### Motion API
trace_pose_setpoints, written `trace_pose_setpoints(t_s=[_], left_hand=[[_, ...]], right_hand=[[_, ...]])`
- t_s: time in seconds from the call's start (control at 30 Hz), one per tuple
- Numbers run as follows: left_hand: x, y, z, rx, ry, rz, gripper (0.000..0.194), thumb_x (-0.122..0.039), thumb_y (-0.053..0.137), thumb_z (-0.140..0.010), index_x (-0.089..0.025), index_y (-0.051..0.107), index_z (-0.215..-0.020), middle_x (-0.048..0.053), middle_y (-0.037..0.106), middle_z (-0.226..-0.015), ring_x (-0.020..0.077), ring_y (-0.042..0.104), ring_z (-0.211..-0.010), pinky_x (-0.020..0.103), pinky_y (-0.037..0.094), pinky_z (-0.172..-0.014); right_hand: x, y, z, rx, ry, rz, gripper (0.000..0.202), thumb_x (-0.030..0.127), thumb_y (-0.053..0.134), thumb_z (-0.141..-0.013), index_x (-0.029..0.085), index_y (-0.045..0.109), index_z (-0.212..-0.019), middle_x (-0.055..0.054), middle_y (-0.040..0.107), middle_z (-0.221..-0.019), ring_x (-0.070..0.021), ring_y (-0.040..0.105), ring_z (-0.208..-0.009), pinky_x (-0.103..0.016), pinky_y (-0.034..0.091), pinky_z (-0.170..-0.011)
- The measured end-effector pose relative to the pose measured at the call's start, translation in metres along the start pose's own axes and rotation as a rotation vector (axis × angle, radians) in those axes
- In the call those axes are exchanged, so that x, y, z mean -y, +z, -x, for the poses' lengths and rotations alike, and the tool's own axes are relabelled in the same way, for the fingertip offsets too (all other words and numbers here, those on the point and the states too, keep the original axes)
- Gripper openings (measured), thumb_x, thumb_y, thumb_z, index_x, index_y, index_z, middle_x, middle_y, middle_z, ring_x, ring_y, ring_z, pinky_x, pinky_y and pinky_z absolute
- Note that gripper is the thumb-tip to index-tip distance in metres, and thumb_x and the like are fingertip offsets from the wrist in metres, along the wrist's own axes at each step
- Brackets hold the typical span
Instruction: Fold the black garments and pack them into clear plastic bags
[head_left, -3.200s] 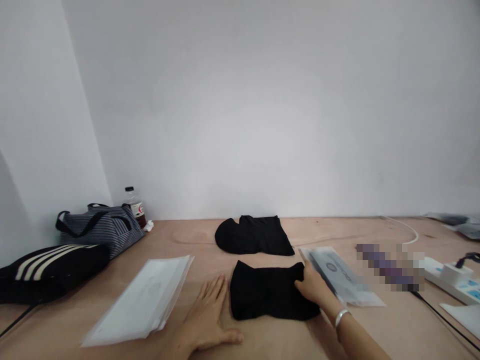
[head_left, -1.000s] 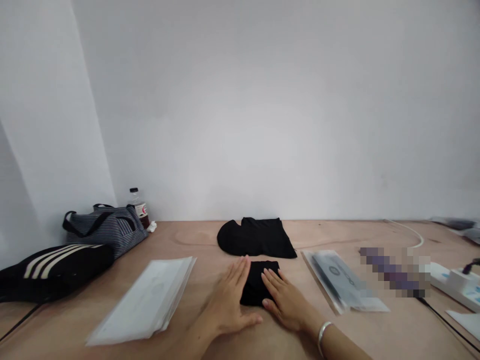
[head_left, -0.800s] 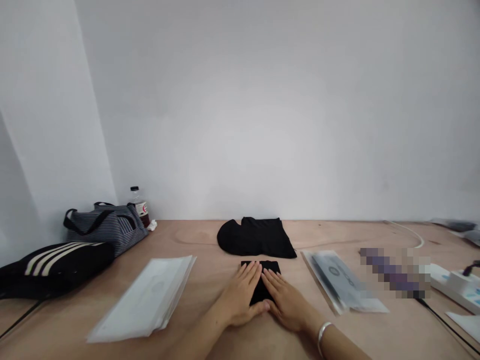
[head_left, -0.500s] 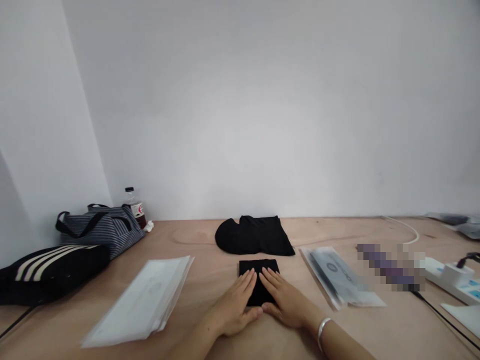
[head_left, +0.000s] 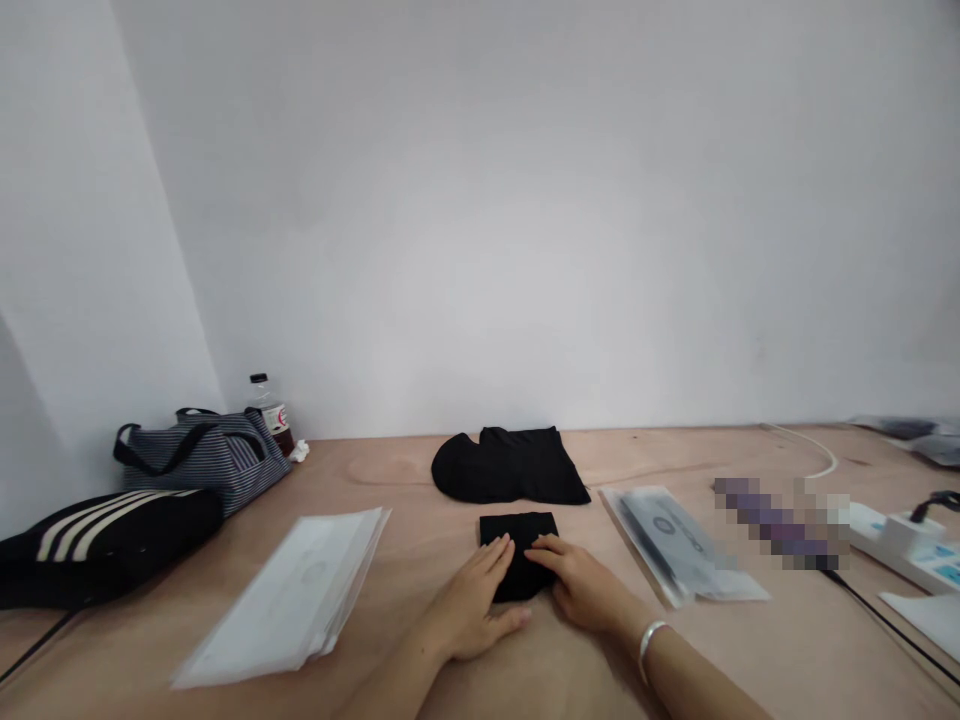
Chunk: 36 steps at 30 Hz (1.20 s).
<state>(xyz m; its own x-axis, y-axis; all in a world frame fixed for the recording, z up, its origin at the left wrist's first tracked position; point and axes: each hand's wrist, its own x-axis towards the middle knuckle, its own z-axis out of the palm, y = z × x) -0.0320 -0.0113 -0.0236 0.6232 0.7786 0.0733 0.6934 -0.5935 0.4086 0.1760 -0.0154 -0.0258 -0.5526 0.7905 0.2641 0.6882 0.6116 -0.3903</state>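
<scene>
A small square of folded black cloth (head_left: 517,578) lies on the table between my hands. My left hand (head_left: 474,605) rests on its left side, fingers straight and flat, thumb stretched out below the near edge. At the right edge, my right hand (head_left: 589,585) has its fingers bent over the cloth and closed on that edge; its thumb is hidden. A silver bangle (head_left: 649,640) circles the right wrist. Just behind lies a flat black fabric piece (head_left: 510,468) with a rounded left end and a notch, shaped like a balaclava.
Frosted plastic bags (head_left: 292,590) are stacked at left; a filled one (head_left: 679,545) lies at right. A striped bag (head_left: 225,455), a black bag (head_left: 127,540) and a bottle (head_left: 271,415) stand far left. A power strip (head_left: 900,545) and cables occupy the right side.
My right hand has shifted from lying flat on the cloth to its right edge, fingers now bent. My left hand stays flat in nearly the same place.
</scene>
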Motion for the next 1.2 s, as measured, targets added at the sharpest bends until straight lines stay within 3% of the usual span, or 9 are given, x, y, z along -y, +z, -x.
trace_pose_setpoints(t_s=[0.13,0.33,0.47,0.57,0.73,0.8,0.93,1.07,1.2], left_hand=[[0.002,-0.001,0.001,-0.059,0.000,0.036,0.074,-0.045,0.057,-0.071,-0.016,0.029,-0.133,0.009,0.029,-0.138,0.0250,0.025,-0.126,0.041,0.019,-0.104],[0.002,-0.016,0.007,-0.299,0.065,0.365,0.057,-0.016,0.052,-0.069,-0.021,0.038,-0.124,0.004,0.049,-0.124,0.0198,0.043,-0.114,0.034,0.033,-0.098],[0.000,-0.021,0.003,-0.429,-0.016,0.740,0.039,-0.027,0.052,-0.074,-0.019,0.044,-0.111,0.006,0.058,-0.107,0.0200,0.055,-0.098,0.033,0.045,-0.084],[0.006,-0.013,-0.004,-0.431,-0.106,0.859,0.034,-0.033,0.053,-0.075,-0.017,0.048,-0.104,0.006,0.059,-0.105,0.0201,0.058,-0.093,0.031,0.047,-0.079],[0.018,0.002,-0.011,-0.406,-0.316,0.476,0.038,-0.031,0.053,-0.073,-0.013,0.050,-0.107,0.007,0.062,-0.092,0.0194,0.061,-0.072,0.033,0.049,-0.066],[0.017,0.001,-0.010,-0.447,-0.348,0.258,0.042,-0.028,0.053,-0.072,-0.013,0.048,-0.111,0.007,0.060,-0.096,0.0212,0.060,-0.080,0.035,0.048,-0.072],[0.004,-0.006,-0.006,-0.498,-0.169,-0.037,0.037,-0.027,0.043,-0.081,-0.016,0.048,-0.116,0.009,0.052,-0.117,0.0222,0.044,-0.110,0.036,0.034,-0.094],[0.001,0.002,-0.004,-0.316,0.011,-0.159,0.042,-0.034,0.028,-0.090,-0.020,0.037,-0.128,0.005,0.032,-0.137,0.0209,0.023,-0.126,0.040,0.020,-0.103],[0.010,0.015,-0.006,-0.170,0.007,-0.167,0.050,-0.041,0.022,-0.091,-0.017,0.020,-0.135,0.006,0.020,-0.141,0.0219,0.014,-0.129,0.043,0.015,-0.104]], right_hand=[[0.004,-0.002,-0.002,-0.189,0.009,-0.116,0.048,0.004,0.038,-0.064,0.017,0.054,-0.107,-0.007,0.058,-0.102,-0.0173,0.053,-0.096,-0.030,0.040,-0.086],[0.009,-0.008,-0.005,-0.387,0.095,-0.340,0.032,0.024,0.042,-0.078,0.019,0.048,-0.109,-0.007,0.059,-0.102,-0.0194,0.056,-0.088,-0.031,0.046,-0.074],[0.005,-0.004,-0.010,-0.511,0.186,-0.449,0.032,0.037,0.042,-0.081,0.019,0.049,-0.106,-0.008,0.059,-0.103,-0.0213,0.054,-0.094,-0.034,0.045,-0.079],[-0.005,0.009,-0.015,-0.480,0.293,-0.432,0.032,0.041,0.040,-0.082,0.019,0.051,-0.103,-0.009,0.061,-0.098,-0.0217,0.057,-0.088,-0.034,0.049,-0.072],[-0.021,0.027,-0.018,-0.450,0.359,-0.271,0.033,0.036,0.041,-0.081,0.016,0.052,-0.105,-0.011,0.061,-0.101,-0.0240,0.057,-0.092,-0.036,0.048,-0.074],[-0.021,0.026,-0.018,-0.445,0.351,-0.243,0.032,0.033,0.043,-0.080,0.015,0.054,-0.104,-0.012,0.061,-0.099,-0.0247,0.056,-0.092,-0.038,0.046,-0.078],[-0.007,0.016,-0.014,-0.398,0.258,-0.102,0.031,0.032,0.040,-0.083,0.014,0.058,-0.102,-0.014,0.058,-0.106,-0.0250,0.050,-0.103,-0.040,0.037,-0.091],[0.010,0.013,-0.007,-0.177,0.090,0.083,0.047,0.039,0.030,-0.088,0.014,0.040,-0.126,-0.011,0.039,-0.131,-0.0227,0.028,-0.123,-0.044,0.021,-0.102],[0.013,0.018,-0.002,0.013,0.065,0.150,0.058,0.048,0.019,-0.089,0.011,0.022,-0.134,-0.011,0.022,-0.138,-0.0233,0.014,-0.128,-0.046,0.014,-0.103]])
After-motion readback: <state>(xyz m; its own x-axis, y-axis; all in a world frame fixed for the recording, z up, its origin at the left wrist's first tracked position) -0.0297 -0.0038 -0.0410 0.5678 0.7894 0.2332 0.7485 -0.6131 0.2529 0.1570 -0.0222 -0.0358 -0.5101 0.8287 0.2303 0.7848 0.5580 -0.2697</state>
